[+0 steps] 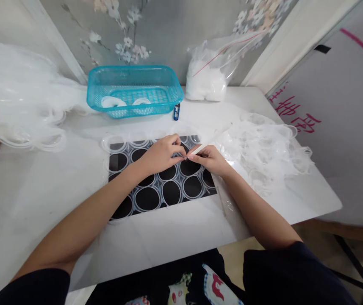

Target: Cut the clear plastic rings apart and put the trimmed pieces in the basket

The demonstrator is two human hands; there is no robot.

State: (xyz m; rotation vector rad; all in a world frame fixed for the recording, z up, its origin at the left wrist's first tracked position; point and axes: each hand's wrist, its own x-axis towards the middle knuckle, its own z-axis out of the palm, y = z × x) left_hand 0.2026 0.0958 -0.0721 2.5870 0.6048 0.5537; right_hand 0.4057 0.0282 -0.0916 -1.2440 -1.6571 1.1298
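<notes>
A clear sheet of joined plastic rings (148, 198) lies over a black rectangular mat (117, 162) on the table. Above its upper right part my two hands meet, fingertips nearly touching. My left hand (165, 153) is closed in a pinch; whatever sits between its thumb and finger is too small to make out. In my right hand (212, 159), fingers are closed around a slim white stick (203, 146), slanting up to the right. The far end of the stick blends into the pale plastic behind it.
Behind the mat stands a blue basket (135, 70) holding a few white rings, with a small blue cutter (176, 112) beside it. A zip bag (206, 80) leans at the wall. Plastic ring sheets pile up right (260, 148) and left (19, 93).
</notes>
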